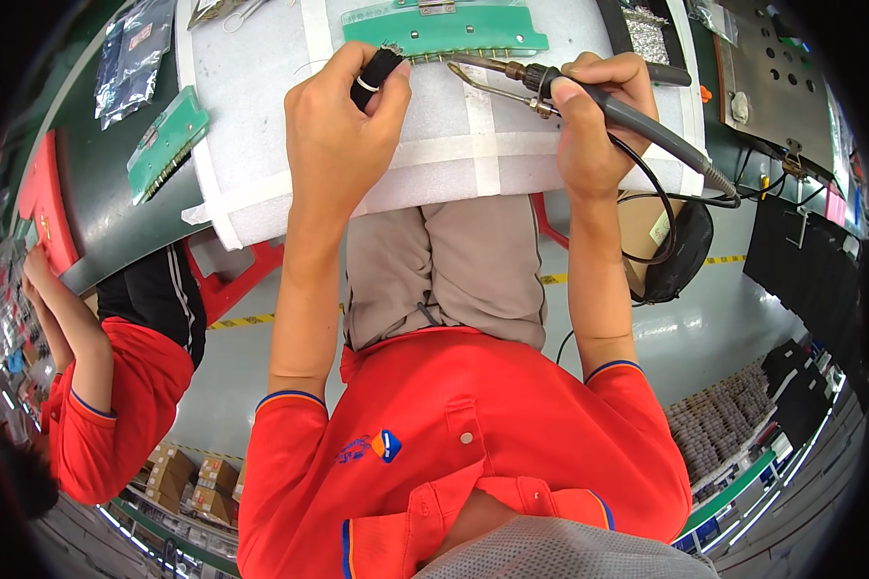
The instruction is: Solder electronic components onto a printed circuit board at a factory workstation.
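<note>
My left hand (336,130) is closed around a short black brush (375,77) with a white band, its bristles up against the near edge of a green fixture (463,31). A row of small metal pins runs along that edge. In my right hand (594,125) is a soldering iron (647,125) with a grey handle, held like a pen. Its tip points left at the pin row, and a thin curved metal tube runs beneath it. Whether the tip touches a pin, I cannot tell.
A white foam pad (246,125) with tape strips lies under the work. Another green fixture (169,143) sits to its left, near plastic bags (133,60). A holder with metal wool (647,39) stands at the back right. At the left, a co-worker's arm (72,309) reaches to a red fixture (48,207).
</note>
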`<action>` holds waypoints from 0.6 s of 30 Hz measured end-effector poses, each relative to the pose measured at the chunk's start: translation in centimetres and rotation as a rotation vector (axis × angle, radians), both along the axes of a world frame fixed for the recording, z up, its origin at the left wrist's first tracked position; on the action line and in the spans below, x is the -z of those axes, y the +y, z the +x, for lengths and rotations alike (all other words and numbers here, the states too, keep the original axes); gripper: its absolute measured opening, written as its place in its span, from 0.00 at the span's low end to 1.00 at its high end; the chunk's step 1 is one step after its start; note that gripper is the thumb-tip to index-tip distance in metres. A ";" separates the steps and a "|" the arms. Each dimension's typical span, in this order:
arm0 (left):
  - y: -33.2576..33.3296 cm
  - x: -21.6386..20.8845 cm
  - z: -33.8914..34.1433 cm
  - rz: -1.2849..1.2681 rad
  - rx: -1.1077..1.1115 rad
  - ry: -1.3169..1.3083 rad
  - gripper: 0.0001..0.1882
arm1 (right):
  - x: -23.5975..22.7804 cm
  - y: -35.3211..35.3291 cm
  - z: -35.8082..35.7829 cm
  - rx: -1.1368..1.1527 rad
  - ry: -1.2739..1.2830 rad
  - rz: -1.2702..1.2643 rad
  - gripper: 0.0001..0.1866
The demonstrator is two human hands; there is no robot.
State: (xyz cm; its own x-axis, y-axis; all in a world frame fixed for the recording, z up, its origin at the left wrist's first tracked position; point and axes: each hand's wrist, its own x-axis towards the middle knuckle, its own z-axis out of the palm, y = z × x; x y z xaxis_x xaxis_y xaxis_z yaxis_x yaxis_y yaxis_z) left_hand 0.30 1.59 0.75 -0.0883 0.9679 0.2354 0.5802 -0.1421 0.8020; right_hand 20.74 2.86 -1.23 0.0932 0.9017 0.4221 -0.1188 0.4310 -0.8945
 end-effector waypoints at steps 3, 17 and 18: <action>-0.1 -0.1 -0.1 0.000 0.005 -0.005 0.08 | -0.2 0.0 0.0 -0.013 -0.017 -0.023 0.09; -0.1 -0.3 0.0 0.016 -0.003 -0.011 0.08 | 0.2 0.1 0.3 -0.004 0.050 0.032 0.08; -0.3 -0.5 0.0 -0.038 -0.003 -0.014 0.10 | 0.2 0.1 0.4 -0.030 0.057 0.031 0.08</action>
State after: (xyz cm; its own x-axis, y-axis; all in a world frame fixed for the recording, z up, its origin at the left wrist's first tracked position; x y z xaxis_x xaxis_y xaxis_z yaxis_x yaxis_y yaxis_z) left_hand 0.28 1.33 1.26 -0.0940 0.9758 0.1975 0.5692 -0.1101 0.8148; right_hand 21.09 2.96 -1.46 0.0910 0.8910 0.4449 -0.1827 0.4541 -0.8720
